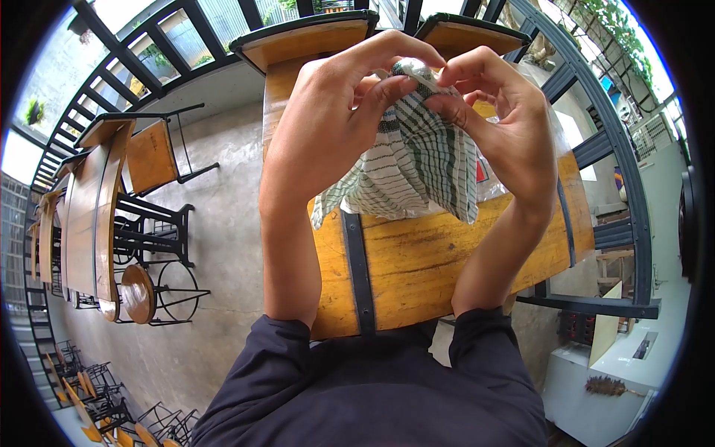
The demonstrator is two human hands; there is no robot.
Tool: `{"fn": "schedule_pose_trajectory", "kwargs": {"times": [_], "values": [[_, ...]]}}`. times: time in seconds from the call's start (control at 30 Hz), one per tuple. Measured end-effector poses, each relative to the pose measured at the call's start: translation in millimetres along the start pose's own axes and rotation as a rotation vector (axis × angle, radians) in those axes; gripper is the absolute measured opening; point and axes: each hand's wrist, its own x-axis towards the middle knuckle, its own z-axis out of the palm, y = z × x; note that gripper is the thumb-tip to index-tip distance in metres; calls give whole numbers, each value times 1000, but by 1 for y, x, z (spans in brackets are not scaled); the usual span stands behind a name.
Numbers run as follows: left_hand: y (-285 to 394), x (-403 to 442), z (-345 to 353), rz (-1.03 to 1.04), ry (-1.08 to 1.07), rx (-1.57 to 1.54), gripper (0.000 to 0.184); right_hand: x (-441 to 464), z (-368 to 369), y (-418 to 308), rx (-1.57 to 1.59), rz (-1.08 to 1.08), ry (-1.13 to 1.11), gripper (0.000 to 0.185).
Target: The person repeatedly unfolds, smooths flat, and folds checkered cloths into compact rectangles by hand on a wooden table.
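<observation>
A white cloth with green checks and stripes point(417, 167) hangs bunched above the wooden table, its lower edges spreading out near the tabletop. My left hand point(339, 112) pinches the gathered top of the cloth between thumb and fingers. From the other side, my right hand point(503, 104) also grips the top, thumb and fingers pressed together on the fabric. A pale, rounded fold of cloth shows between the two hands. Whether anything is wrapped inside is hidden. Behind the cloth and right wrist lies clear plastic point(491, 186) with a small red patch.
The wooden table point(417, 261) has dark metal strips point(357, 268) across it. Chairs point(313, 41) stand at its far edge, by a black railing. Left are another long table point(89, 216), a tilted chair point(151, 156) and a round stool point(139, 293). A white counter point(581, 380) stands at lower right.
</observation>
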Motion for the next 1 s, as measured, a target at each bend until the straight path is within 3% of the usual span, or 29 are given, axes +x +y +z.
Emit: {"fn": "schedule_pose_trajectory", "kwargs": {"times": [0.1,0.2,0.5,0.8,1.0], "values": [[2,0,2,48,91,-44,22,0,-2,-2,-45,7,-40,18],[13,-1,-2,-137,16,78,18,-1,-3,-3,-61,74,-90,15],[3,-3,0,-85,51,119,16,-1,-2,-2,-65,24,-115,13],[8,-2,-2,-109,-65,200,15,-1,-3,-4,-114,-25,-134,10],[0,-2,0,13,-59,169,22,0,1,-2,-70,-6,-144,6]]}}
